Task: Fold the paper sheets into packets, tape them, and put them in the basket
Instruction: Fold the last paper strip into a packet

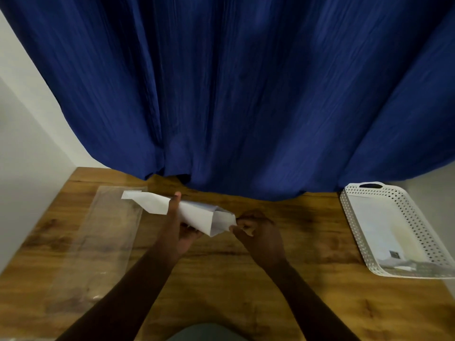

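A white paper sheet [194, 214], partly folded into a long packet, is held above the middle of the wooden table [221, 279]. My left hand [176, 230] grips it from below, thumb across its top. My right hand [258, 228] pinches the packet's right end between curled fingers. A white perforated basket [403, 210] stands at the far right with flat paper lying in it. No tape is in view.
A clear plastic sleeve [98, 242] lies flat on the left part of the table. A blue curtain [234, 94] hangs along the back edge. A white wall [24, 156] closes the left side. A dark rounded shape [206, 333] shows at the bottom edge.
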Demonstrator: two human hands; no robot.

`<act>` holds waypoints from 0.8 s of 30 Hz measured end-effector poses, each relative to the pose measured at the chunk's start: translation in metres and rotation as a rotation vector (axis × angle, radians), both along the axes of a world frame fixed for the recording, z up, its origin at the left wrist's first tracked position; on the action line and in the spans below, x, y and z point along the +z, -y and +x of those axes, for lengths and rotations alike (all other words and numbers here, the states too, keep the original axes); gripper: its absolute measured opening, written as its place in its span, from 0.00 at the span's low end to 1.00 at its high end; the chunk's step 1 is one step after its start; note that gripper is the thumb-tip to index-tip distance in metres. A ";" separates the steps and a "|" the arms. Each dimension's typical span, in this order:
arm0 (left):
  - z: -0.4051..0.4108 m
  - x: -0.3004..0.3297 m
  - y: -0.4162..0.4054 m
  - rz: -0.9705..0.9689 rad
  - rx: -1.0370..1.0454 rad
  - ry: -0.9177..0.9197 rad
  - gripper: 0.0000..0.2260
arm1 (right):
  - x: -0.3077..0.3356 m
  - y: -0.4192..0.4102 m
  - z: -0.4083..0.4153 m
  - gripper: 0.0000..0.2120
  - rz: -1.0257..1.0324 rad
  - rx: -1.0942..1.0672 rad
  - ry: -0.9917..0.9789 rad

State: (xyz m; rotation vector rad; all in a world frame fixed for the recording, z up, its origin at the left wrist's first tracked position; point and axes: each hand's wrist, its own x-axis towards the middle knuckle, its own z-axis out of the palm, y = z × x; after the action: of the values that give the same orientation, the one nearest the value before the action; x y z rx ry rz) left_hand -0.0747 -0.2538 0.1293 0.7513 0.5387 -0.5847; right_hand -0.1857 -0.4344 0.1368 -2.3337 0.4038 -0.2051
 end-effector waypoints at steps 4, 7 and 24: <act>-0.007 0.003 0.016 -0.019 -0.036 -0.002 0.35 | -0.006 -0.008 0.006 0.12 -0.160 -0.017 0.137; -0.008 0.003 0.023 -0.034 -0.040 0.000 0.42 | -0.006 -0.013 0.011 0.10 -0.195 -0.016 0.168; 0.000 0.014 0.002 -0.155 0.012 -0.056 0.34 | -0.003 -0.015 0.009 0.24 0.457 0.009 0.130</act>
State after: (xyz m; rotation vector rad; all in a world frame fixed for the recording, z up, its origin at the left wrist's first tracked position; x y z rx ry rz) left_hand -0.0746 -0.2561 0.1434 0.5864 0.5430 -0.6298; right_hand -0.1763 -0.4194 0.1340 -1.8621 0.3349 -0.2315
